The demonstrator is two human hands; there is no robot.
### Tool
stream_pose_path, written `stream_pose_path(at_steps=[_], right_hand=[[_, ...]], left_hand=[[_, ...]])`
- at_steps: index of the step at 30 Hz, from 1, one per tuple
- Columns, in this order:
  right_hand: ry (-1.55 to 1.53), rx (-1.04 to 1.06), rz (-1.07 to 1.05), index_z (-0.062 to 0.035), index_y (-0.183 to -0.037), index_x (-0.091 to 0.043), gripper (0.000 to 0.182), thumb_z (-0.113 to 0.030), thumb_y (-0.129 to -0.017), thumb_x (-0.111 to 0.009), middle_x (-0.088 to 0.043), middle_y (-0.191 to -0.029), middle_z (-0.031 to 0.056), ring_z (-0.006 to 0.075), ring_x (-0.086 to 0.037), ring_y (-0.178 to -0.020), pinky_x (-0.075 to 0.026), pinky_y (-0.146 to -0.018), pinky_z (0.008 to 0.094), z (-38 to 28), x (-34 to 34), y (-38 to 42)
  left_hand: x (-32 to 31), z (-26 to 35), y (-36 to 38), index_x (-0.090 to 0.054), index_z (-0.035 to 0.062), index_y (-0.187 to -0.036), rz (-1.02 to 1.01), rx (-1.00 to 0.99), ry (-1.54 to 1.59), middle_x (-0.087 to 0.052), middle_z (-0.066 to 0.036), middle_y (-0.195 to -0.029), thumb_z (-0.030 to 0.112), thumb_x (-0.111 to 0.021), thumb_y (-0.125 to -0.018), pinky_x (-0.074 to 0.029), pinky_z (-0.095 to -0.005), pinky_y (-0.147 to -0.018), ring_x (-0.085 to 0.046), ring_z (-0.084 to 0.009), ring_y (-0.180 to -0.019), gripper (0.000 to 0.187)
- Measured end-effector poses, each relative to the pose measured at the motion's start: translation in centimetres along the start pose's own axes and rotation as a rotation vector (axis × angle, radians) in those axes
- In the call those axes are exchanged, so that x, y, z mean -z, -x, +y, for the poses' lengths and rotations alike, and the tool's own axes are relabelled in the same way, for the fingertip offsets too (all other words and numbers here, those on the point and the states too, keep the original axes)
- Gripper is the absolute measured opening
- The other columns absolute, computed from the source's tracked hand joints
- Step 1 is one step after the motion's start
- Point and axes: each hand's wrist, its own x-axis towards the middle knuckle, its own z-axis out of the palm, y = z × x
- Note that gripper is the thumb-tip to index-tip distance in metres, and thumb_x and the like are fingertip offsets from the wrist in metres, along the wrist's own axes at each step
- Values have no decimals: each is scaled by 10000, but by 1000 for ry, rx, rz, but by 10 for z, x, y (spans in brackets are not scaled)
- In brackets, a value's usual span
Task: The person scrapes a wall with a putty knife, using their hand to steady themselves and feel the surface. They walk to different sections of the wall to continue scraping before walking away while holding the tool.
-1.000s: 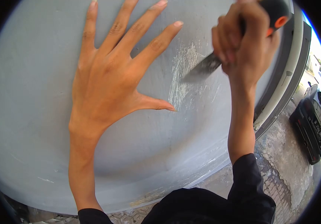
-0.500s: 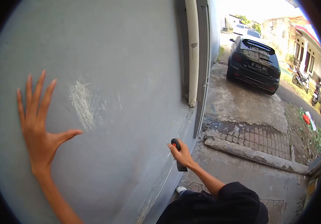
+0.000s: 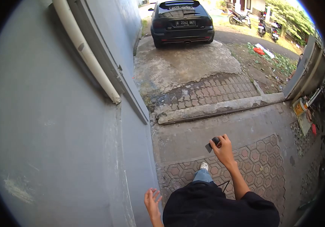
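Observation:
My right hand point(image 3: 223, 150) is closed around a scraper point(image 3: 213, 143) with a black handle, its flat metal blade pointing down and left, over the paved ground. Low in the view, beside the grey wall point(image 3: 75, 151), my left hand point(image 3: 153, 200) has its fingers apart and holds nothing. A pale scraped patch point(image 3: 18, 190) marks the wall at the lower left. Neither hand appears to touch the wall.
A white pipe point(image 3: 88, 56) runs down the wall beside a metal frame point(image 3: 111, 60). Ahead lies a raised concrete sill point(image 3: 223, 108), with a black car point(image 3: 181, 24) beyond. An open gate point(image 3: 302, 72) and a yellow container point(image 3: 300, 107) are at the right.
The view has swung right, from the wall towards the ground and car. My left hand has come off the wall and dropped beside my body. My right hand still holds the scraper, now raised farther forward.

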Motion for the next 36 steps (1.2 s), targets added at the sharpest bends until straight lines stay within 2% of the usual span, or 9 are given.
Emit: stream_pose_path(at_steps=[3, 6, 8, 11, 15, 21, 29, 32, 36], right_hand=[[-10, -40, -151, 62, -949, -663, 258, -172, -869, -737, -546, -856, 109, 172, -636, -644, -520, -583, 288, 21, 14, -21], [-383, -272, -217, 73, -1014, -641, 277, -181, -916, -695, -599, -906, 94, 191, -700, -751, -566, -638, 279, 47, 12, -43], [-870, -725, -319, 94, -1078, -613, 356, -230, -942, -672, -645, -1037, 137, 233, -708, -901, -593, -752, 302, 59, 20, -50], [-1107, -1055, -416, 78, -1139, -586, 366, -234, -961, -655, -656, -1073, 145, 218, -699, -913, -583, -799, 302, 91, 38, -50], [-1180, -1165, -493, 38, -1156, -584, 369, -250, -946, -678, -661, -1050, 123, 203, -687, -951, -565, -837, 306, 130, 58, -53], [-1125, -1267, -261, -84, -1124, -553, 265, -195, -932, -698, -630, -964, 24, 128, -626, -852, -521, -778, 304, 157, 77, -92], [-1112, -1219, -137, -87, -1198, -503, 343, -136, -922, -701, -616, -927, 19, 110, -602, -847, -531, -766, 327, 203, 58, -241], [-1120, -1363, -134, -92, -1239, -495, 359, -94, -928, -675, -597, -928, 15, 118, -600, -857, -545, -758, 364, 205, 50, -295], [-1121, -1306, -172, -96, -1278, -494, 398, -52, -919, -660, -572, -943, 16, 123, -601, -861, -559, -746, 395, 217, 42, -379]], left_hand=[[-61, -9, -1, -546, 74, -1273, -288, 58, -158, -626, -99, -1195, 341, -486, -1034, -526, -387, -855, -617, -232, -1099, 364], [-133, 1, -32, -575, 63, -1266, -386, 16, -362, -644, -86, -1217, 375, -447, -1047, -483, -377, -910, -595, -199, -1138, 403], [-186, 20, -44, -599, 26, -1265, -496, -113, -505, -647, -89, -1220, 375, -429, -1059, -442, -289, -947, -583, -191, -1123, 440], [-274, 19, -50, -596, 3, -1260, -668, -67, -479, -655, -89, -1195, 352, -420, -1066, -439, -289, -956, -582, -170, -1116, 436], [-365, -11, -64, -588, -24, -1253, -749, 66, -425, -661, -86, -1169, 346, -469, -1051, -435, -292, -976, -589, -144, -1095, 438], [-471, -18, -95, -617, -3, -1219, -1032, 225, -506, -659, -57, -1136, 312, -567, -1011, -462, -227, -911, -602, -104, -1085, 381], [-616, -12, -213, -578, -22, -1280, -1349, 345, -429, -647, -107, -1208, 279, -617, -985, -437, -308, -1010, -594, -175, -1143, 424], [-659, 7, -254, -581, -13, -1270, -1323, 380, -429, -648, -99, -1190, 267, -621, -984, -438, -316, -1008, -586, -172, -1138, 403], [-712, 39, -293, -583, -11, -1262, -1359, 364, -325, -642, -74, -1174, 267, -609, -993, -435, -308, -1002, -579, -154, -1128, 388]])
